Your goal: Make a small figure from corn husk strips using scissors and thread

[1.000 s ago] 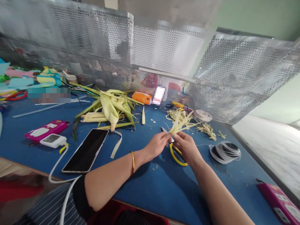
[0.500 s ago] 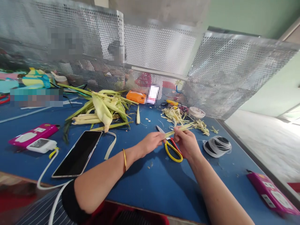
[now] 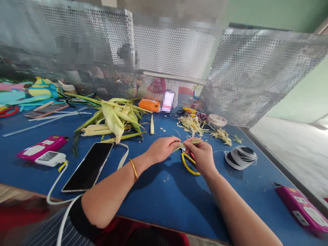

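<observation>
My left hand [image 3: 162,149] and my right hand [image 3: 201,153] meet over the blue table [image 3: 164,201], both pinching a thin pale green leaf strip [image 3: 179,146] that runs between them. Yellow-handled scissors [image 3: 189,162] lie on the table just under my right hand. A gold bangle sits on my left wrist. A heap of green and yellow leaves [image 3: 114,119] lies behind my left hand.
A black phone [image 3: 88,166] with a white cable, a white device [image 3: 50,158] and a pink power strip [image 3: 41,146] lie at left. Leaf scraps [image 3: 192,123], a tape roll [image 3: 216,120] and a coil of white band [image 3: 241,157] are at right. A perforated metal screen [image 3: 179,58] closes the back.
The leaf strips stood fanned upward a second ago; now my hands have lowered and drawn them flat into one strip between the fingers. The scissors' blade is now hidden under my hands.
</observation>
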Motion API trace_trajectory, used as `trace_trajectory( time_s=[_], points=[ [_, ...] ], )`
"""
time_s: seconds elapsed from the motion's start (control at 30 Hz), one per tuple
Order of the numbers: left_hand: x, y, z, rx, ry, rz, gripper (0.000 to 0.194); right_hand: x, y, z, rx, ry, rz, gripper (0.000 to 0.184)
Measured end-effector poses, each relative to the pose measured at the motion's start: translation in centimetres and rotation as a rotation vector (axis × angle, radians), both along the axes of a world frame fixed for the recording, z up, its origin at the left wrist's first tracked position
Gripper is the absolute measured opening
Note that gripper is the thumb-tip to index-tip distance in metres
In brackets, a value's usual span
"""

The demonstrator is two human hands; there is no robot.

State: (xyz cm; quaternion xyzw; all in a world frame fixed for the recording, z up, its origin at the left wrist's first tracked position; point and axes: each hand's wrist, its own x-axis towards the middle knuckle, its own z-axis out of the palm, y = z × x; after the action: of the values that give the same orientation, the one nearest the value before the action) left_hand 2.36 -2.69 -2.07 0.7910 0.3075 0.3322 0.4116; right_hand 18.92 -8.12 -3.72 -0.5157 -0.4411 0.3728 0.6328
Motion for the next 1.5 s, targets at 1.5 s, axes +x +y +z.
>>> trace_trajectory(
  time_s=[1.5],
  points=[
    [0.0,-0.1,0.2,-0.355,0.037,-0.013,0.021,2.4,-0.3,1.6,-0.037,-0.188,-0.068,0.033]
  ],
)
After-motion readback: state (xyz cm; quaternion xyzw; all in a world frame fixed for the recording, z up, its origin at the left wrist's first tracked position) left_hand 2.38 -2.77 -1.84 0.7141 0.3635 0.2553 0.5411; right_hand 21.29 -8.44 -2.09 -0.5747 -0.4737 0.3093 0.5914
